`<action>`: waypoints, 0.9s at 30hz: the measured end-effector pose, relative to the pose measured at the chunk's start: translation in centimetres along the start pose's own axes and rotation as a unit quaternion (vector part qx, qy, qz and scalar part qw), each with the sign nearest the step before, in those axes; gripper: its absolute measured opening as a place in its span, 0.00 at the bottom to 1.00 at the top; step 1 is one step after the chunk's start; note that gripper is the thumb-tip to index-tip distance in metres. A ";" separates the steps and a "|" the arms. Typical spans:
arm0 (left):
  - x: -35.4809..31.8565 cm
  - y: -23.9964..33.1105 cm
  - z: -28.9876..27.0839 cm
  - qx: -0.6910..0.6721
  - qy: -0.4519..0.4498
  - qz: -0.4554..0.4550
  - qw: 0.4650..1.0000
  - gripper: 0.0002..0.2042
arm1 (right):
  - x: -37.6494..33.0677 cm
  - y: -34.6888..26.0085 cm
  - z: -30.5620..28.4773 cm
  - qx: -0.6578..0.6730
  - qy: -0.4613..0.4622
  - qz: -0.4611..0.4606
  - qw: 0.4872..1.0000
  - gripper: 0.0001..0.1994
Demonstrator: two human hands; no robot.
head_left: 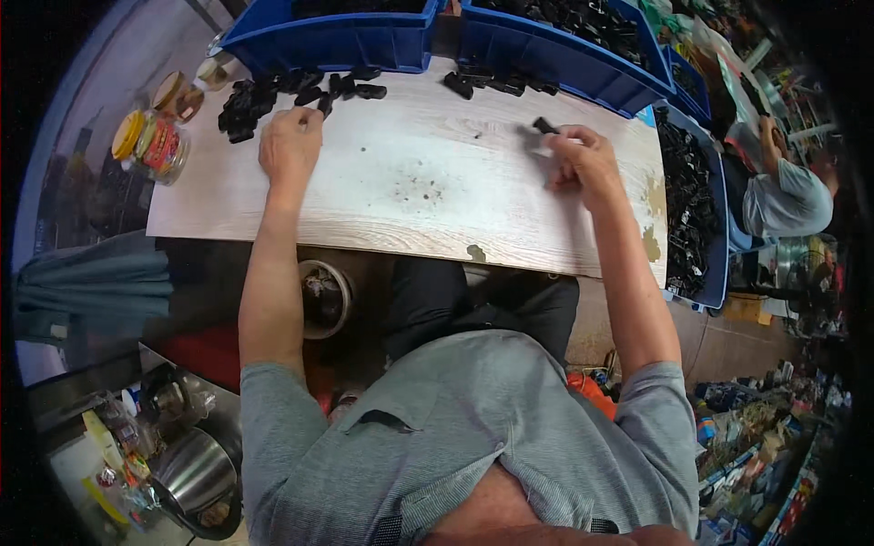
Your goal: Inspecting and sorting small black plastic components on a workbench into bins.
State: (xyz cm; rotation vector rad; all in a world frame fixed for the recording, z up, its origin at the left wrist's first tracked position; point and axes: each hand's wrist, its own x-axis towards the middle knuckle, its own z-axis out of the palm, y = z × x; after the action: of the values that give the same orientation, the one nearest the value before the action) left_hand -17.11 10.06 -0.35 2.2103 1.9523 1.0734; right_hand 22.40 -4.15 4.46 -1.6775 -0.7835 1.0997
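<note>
My left hand (pixel 291 146) is at the left of the white wood-grain table (pixel 382 209), beside a loose pile of black plastic pieces (pixel 244 107). Its fingers are closed in a pinch on one small black plastic piece (pixel 325 106) at the pile's right edge. Over the right part of the table, my right hand (pixel 584 166) pinches another short black plastic piece (pixel 545 126), which sticks out to the left past the fingertips. A second row of black pieces (pixel 501 84) lies along the far edge. Dark crumbs (pixel 423 187) are scattered mid-table.
Two blue bins (pixel 337 45) (pixel 555 56) of black parts stand along the far edge; another blue bin (pixel 719 246) is at the right. Jars (pixel 168 146) stand at the left. A bucket (pixel 325 300) sits below the table. Another person (pixel 787 196) is at far right.
</note>
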 end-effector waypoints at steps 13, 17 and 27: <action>-0.5 2.4 0.0 -0.037 0.018 0.042 0.998 0.14 | 6.8 1.9 -15.5 0.129 0.327 -0.048 0.935 0.15; 0.4 2.1 0.2 -0.008 -0.022 0.028 0.999 0.13 | 6.0 0.7 -11.6 0.096 0.248 -0.040 0.963 0.19; -1.8 4.8 -0.1 0.054 0.008 0.180 0.982 0.10 | 7.8 -0.2 -2.4 -0.074 0.108 -0.090 0.987 0.22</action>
State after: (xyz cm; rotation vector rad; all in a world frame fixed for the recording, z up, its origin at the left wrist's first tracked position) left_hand -12.92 7.34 0.94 2.6953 1.6914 1.0385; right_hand 27.66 1.82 2.58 -1.7761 -0.8730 0.7358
